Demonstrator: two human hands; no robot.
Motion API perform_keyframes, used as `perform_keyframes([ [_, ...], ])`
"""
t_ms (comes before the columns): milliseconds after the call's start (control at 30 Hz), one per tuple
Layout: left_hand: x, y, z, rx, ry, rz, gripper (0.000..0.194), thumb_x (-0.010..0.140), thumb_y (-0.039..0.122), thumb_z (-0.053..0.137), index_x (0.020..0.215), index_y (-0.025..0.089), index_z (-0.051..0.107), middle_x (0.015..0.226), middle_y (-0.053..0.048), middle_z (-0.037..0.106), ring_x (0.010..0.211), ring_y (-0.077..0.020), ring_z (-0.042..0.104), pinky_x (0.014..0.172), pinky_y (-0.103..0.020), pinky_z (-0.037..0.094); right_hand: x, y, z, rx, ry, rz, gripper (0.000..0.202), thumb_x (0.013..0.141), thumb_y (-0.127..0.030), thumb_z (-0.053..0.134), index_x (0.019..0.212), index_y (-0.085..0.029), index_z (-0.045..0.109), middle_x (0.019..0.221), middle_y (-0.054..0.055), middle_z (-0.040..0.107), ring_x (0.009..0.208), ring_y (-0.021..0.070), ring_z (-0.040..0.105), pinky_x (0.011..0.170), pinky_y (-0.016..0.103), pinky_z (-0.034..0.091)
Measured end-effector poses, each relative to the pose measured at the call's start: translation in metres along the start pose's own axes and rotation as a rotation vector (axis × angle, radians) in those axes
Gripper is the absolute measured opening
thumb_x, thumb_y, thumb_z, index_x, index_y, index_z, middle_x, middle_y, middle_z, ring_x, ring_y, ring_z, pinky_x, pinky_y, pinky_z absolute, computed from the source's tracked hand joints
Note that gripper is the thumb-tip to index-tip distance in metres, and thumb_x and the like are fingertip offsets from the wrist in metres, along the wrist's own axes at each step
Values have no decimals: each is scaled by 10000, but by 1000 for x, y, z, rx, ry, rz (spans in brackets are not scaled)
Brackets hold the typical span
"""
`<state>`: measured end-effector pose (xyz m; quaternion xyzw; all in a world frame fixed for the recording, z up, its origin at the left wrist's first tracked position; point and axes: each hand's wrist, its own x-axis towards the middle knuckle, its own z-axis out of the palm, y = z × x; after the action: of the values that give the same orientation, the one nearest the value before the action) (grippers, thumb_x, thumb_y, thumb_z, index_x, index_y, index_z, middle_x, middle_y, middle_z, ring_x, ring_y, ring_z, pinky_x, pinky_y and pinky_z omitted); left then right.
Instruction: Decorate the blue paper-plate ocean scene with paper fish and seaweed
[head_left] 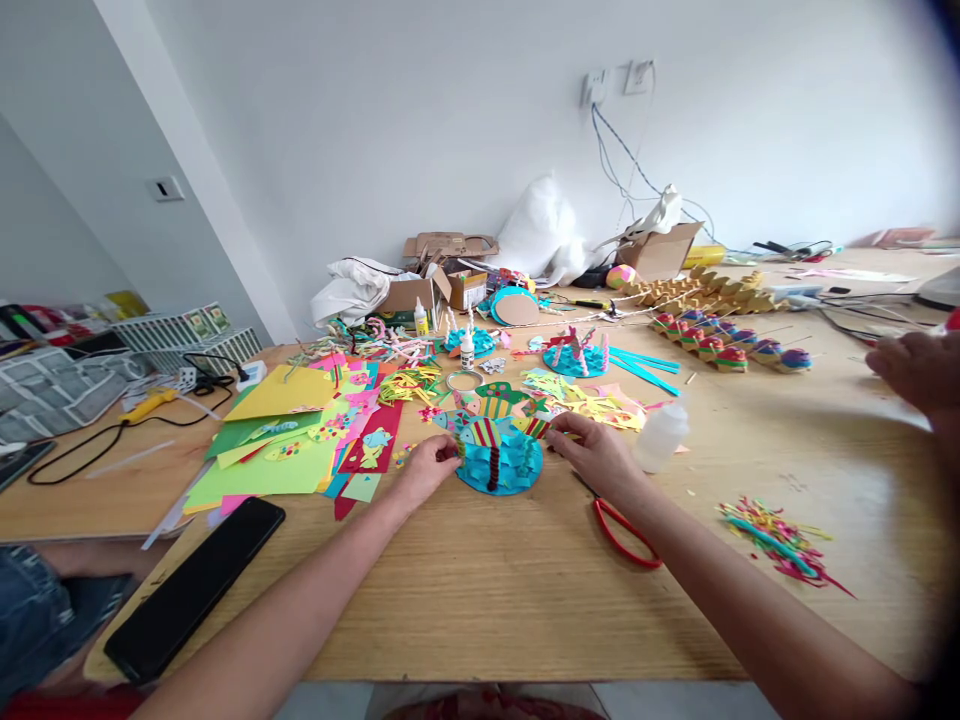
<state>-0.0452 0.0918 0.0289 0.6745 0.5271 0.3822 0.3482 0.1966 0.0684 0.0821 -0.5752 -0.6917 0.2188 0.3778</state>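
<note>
In front of me stands a round blue paper craft [510, 475] with wavy blue paper layers and a dark fuzzy stem [493, 468]. A paper fish [481, 432] with red and yellow stripes sits at its top. My left hand [433, 465] is closed at the craft's left edge, by a green fuzzy strip [460, 450]. My right hand [596, 452] pinches at the tail end of a small striped paper fish [534, 428] on the craft's upper right. Behind it shows a larger green paper fish [499, 400].
Red-handled scissors [626, 540] lie below my right forearm, near a translucent bottle [663, 437]. A black phone [196, 585] and coloured paper sheets [277, 440] lie left. Paper scraps [780, 540] and another person's hand [915, 370] are right. Glue bottles [467, 350] stand behind.
</note>
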Motion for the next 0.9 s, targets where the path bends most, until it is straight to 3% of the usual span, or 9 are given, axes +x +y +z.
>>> perform_keyframes([
  [167, -2, 2, 0, 4, 8, 1, 45, 644, 123, 581, 664, 155, 556, 638, 28, 548, 621, -107, 508, 585, -202, 400, -3, 7, 1, -1, 38, 13, 232, 747, -375, 465, 720, -178, 585, 648, 16, 625, 573, 146, 533, 544, 256, 385],
  [567, -3, 0, 0, -19, -6, 12, 52, 650, 138, 582, 667, 157, 537, 642, 30, 550, 617, -106, 516, 591, -205, 410, -9, 7, -5, 37, 70, 44, 210, 722, -357, 465, 664, -183, 565, 576, 13, 608, 546, 147, 539, 522, 256, 395],
  [900, -2, -2, 1, -34, -16, 26, 49, 652, 134, 583, 677, 155, 546, 656, 20, 566, 639, -115, 529, 612, -213, 422, 3, 9, -4, -84, 11, 17, 162, 767, -304, 444, 740, -199, 565, 665, 12, 667, 614, 157, 608, 554, 255, 418],
])
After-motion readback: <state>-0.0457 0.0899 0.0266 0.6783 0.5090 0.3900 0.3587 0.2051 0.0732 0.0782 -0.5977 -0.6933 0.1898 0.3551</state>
